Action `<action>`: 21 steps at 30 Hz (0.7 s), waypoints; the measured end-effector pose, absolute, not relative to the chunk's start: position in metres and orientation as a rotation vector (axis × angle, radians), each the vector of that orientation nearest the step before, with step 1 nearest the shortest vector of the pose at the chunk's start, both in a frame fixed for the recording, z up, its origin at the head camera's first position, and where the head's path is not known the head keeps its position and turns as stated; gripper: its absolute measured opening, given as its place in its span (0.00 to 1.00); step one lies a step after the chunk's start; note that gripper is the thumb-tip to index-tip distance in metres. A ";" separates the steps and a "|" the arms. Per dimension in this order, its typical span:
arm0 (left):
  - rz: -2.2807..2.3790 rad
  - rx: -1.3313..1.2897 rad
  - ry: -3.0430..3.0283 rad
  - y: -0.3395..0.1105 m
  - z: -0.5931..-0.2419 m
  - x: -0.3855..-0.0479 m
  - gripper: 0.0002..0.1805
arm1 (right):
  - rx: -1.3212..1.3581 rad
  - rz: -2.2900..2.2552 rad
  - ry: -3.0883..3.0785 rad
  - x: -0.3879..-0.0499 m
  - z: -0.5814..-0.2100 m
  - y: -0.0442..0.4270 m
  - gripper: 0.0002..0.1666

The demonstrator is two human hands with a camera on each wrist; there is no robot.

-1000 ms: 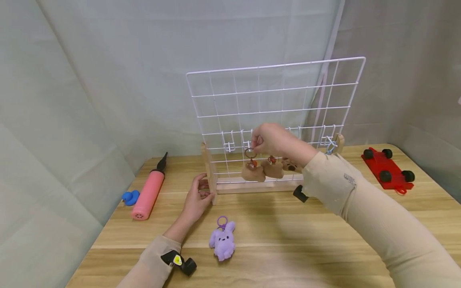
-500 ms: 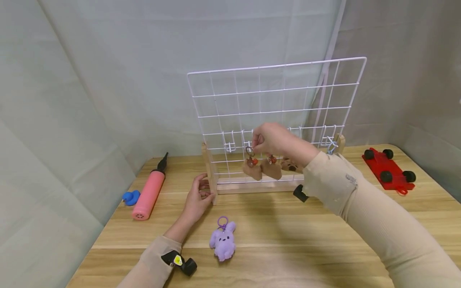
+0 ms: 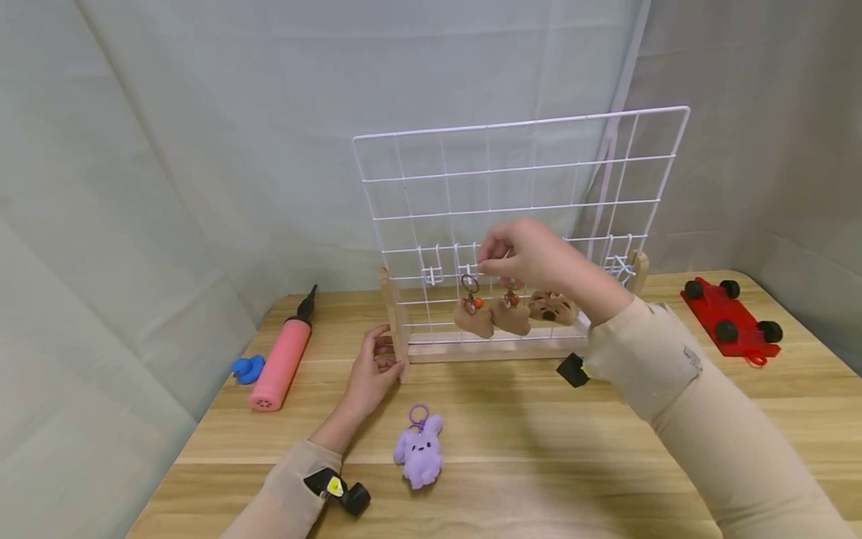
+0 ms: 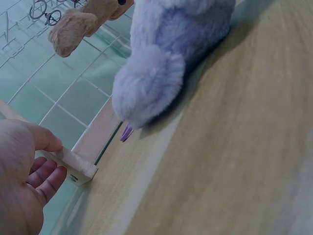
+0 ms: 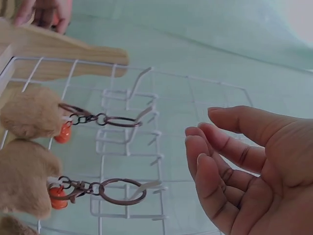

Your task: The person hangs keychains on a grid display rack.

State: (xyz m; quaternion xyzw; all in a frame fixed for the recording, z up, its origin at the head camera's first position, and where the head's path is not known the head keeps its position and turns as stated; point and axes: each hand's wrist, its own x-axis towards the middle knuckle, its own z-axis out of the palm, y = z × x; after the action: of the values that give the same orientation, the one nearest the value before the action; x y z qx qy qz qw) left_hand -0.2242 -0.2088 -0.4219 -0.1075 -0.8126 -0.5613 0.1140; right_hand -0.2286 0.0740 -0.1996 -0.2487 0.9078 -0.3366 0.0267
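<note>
I see that the right hand [image 3: 528,247] has just come away from the leftmost brown toy [image 3: 474,320], its thumb and fingers parted and loosely bent, with nothing between them, just in front of the wire rack [image 3: 490,171]. The toy's ring [image 5: 122,125] sits over a hook on the rack without help, so I'd call that toy hung, with more brown toys to its right along the rack. The left hand [image 3: 366,378] stays at the rack's left foot, thumb touching the wood, fingers slack rather than wrapped round it. The purple toy [image 3: 420,453] lies in front of the rack's left half. Between that toy and the right sleeve [image 3: 700,412], a broad stretch of worktop [image 3: 525,464] gives room in front of the rack. The side edges are tighter: the blue duck [image 3: 248,369] sits by one, well left of the rack, and the red car [image 3: 730,318] is near the other, to its right.
</note>
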 end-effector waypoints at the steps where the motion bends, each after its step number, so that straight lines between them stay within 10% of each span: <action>1: -1.644 -0.318 -2.384 -0.209 -0.422 -0.224 0.37 | -0.782 -1.057 2.810 -0.227 -0.200 0.075 0.05; 21: -1.638 -0.319 -2.370 -0.208 -0.423 -0.224 0.37 | -0.956 -1.359 2.917 -0.182 -0.213 0.086 0.08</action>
State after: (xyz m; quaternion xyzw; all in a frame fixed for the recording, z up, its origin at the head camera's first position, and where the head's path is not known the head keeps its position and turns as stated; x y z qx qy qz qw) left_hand -0.2238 -0.2078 -0.4227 -0.1091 -0.8116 -0.5610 0.1213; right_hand -0.1816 0.0857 -0.2135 -0.2830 0.8639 -0.4026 -0.1074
